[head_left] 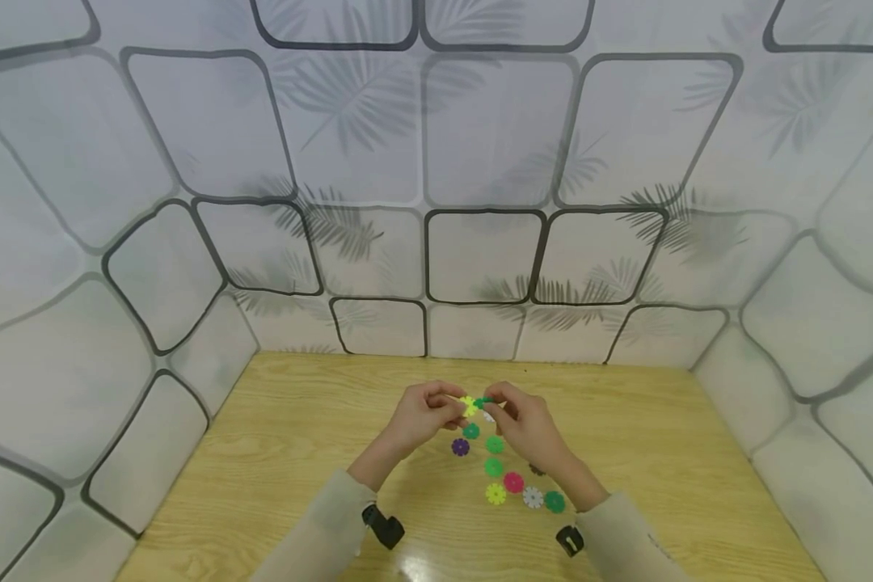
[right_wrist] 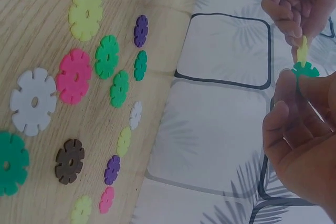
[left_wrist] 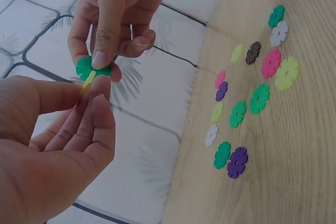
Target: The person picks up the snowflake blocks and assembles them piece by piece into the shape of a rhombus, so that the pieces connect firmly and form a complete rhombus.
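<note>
**Pale sleeves (head_left: 320, 529) reach over a wooden table (head_left: 291, 420), nearest my head camera**

From my seat I see black wrist mounts (head_left: 383, 525) just past the fabric. Beyond them the left hand (head_left: 425, 416) pinches a held yellow disc (head_left: 469, 406) and the right hand (head_left: 520, 420) pinches a held green disc (head_left: 482, 402). Both are above the table, towards the middle of its far edge, close together with the discs meeting between them.

My left wrist view shows what the head view is too small for: the yellow piece is nearly edge-on against the green one's notched rim, and the right thumb presses the green face. I cannot tell how far one slots into the other.

Among the loose discs, those closest to the table's near edge are a lemon disc (head_left: 495, 494), a pink disc (head_left: 513, 482), a white disc (head_left: 533, 497) and a dark green disc (head_left: 554, 502). Farther off are two bright green discs (head_left: 493, 467), a teal disc (head_left: 470, 431) and, beside it to the left, a purple disc (head_left: 461, 447).

In my head view the right forearm mostly covers a brown disc (right_wrist: 70, 161); the right wrist view shows it whole, plus a second pink disc (right_wrist: 106, 200) and a second purple disc (right_wrist: 112, 169) towards the far edge.
</note>
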`<state>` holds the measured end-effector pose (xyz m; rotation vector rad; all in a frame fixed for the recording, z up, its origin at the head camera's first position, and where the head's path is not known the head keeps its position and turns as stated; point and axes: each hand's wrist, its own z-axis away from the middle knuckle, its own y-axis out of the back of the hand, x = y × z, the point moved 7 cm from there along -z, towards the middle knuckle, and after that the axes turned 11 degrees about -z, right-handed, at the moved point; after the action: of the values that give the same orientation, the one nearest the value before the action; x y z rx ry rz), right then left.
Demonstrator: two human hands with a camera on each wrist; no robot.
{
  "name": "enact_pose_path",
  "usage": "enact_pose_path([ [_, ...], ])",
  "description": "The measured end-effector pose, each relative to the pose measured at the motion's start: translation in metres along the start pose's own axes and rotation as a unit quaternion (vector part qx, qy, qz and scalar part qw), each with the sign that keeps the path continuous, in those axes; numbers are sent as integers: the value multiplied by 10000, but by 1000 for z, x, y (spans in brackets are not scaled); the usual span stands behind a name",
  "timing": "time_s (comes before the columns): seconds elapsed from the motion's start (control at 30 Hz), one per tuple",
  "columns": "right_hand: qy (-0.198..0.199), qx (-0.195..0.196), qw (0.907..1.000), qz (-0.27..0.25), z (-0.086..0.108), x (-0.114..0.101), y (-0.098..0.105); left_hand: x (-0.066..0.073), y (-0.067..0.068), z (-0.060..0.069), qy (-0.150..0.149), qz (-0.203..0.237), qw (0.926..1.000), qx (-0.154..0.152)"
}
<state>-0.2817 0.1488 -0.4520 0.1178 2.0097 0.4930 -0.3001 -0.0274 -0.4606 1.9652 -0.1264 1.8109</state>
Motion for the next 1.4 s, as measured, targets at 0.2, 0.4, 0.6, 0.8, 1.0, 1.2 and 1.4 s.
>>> enact_pose_path([
  [0.2, -32, 77, 9997, -226, 0, 0, -5, -4, -1, -1, 160, 292, 9994, -85],
  [0.4, -103, 103, 9996, -236, 1, -4, -5, -2, -3, 0, 177, 385, 9991, -101],
  [0.6, -132, -47, 9998, -162, 2, -3, -6, -9, -7, 2, 224, 383, 9985, -315],
  [0.8, -218, -137, 9995, -201, 3, 3, -6, -15, -9, 2, 343, 535, 9969, -463],
  [1.0, -296, -153, 9989, -334, 3, 5, -6, -15, -9, 1, 346, 624, 9961, -524],
  [1.2, -506, -270, 9981, -209, 5, 11, -4, -19, -5, 0, 300, 730, 9960, -411],
  [1.4, -874, -401, 9953, 130, 10, 42, -1, -20, -2, 0, 278, 659, 9970, -296],
])
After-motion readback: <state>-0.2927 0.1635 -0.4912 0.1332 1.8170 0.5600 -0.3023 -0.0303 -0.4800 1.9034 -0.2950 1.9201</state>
